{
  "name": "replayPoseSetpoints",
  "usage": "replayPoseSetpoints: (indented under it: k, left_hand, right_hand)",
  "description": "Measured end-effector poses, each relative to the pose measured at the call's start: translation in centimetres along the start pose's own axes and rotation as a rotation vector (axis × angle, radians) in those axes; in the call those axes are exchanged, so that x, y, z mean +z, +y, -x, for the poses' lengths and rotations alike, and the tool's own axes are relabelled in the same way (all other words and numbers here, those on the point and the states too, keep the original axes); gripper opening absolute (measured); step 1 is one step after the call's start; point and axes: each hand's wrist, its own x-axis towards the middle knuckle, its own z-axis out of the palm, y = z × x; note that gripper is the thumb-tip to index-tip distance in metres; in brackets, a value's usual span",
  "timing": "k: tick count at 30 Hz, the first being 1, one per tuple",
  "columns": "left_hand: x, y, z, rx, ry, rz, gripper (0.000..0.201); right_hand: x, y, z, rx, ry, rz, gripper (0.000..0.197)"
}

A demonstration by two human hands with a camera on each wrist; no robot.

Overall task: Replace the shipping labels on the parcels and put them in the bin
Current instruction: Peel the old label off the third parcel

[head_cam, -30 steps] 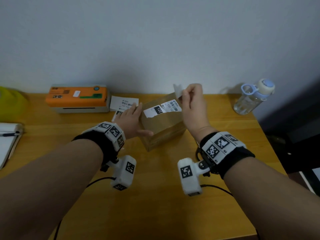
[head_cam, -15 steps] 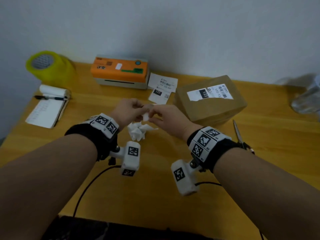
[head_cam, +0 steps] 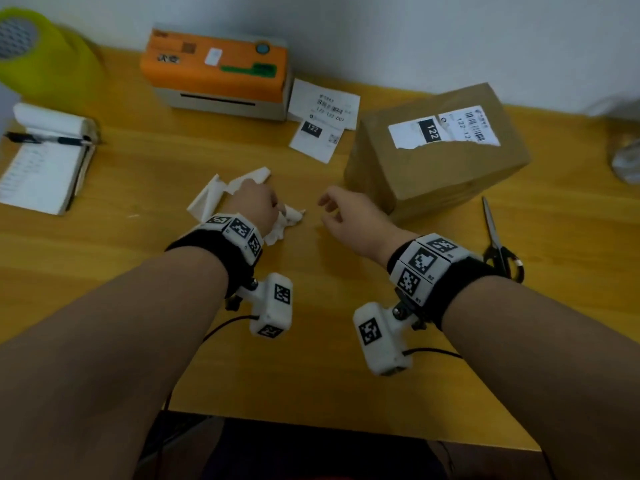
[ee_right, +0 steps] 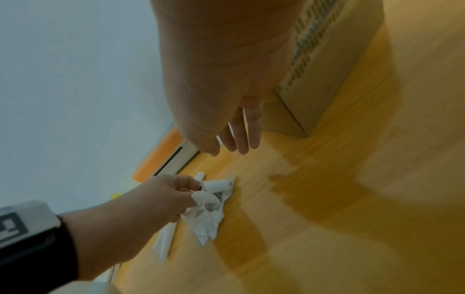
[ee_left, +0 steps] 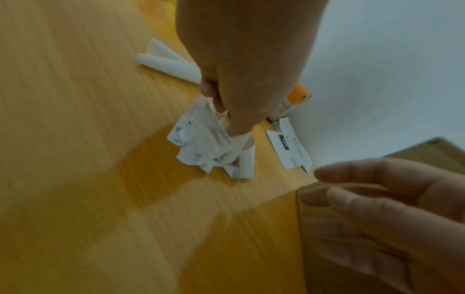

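A brown cardboard parcel (head_cam: 436,157) stands on the wooden table at the right, with a half-torn white label (head_cam: 445,130) on its top. My left hand (head_cam: 254,206) pinches crumpled white label scraps (head_cam: 287,220) (ee_left: 211,151) (ee_right: 208,210) lying on the table. My right hand (head_cam: 341,213) (ee_right: 231,137) hovers just left of the parcel with loose, empty fingers. Two printed fresh labels (head_cam: 323,119) lie between the printer and the parcel.
An orange label printer (head_cam: 218,71) sits at the back. A yellow-green bin (head_cam: 38,53) is at the far left, a notepad with a pen (head_cam: 41,157) before it. Backing paper (head_cam: 221,192) lies by my left hand. Scissors (head_cam: 498,237) lie at the right, a water bottle (head_cam: 627,157) at the far right edge.
A second ago my right hand peeled a label strip off the parcel while the left steadied it. Then both hands met over the scraps. Now the left hand holds the scraps and the right is empty.
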Motion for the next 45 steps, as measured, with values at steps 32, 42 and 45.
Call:
replayPoseSetpoints:
  k: [32, 42, 45]
  left_hand:
    - [-8.3, 12.8, 2.7, 0.253, -0.137, 0.467, 0.100]
    - [-9.9, 11.5, 1.3, 0.346, -0.229, 0.406, 0.099]
    - [-10.2, 11.4, 1.0, 0.355, -0.241, 0.387, 0.099]
  right_hand:
    - [-13.6, 2.2, 1.4, 0.058, -0.005, 0.667, 0.056]
    - [-14.3, 1.8, 0.6, 0.002, 0.117, 0.580, 0.046]
    - [-14.5, 1.7, 0.5, 0.014, 0.104, 0.583, 0.044]
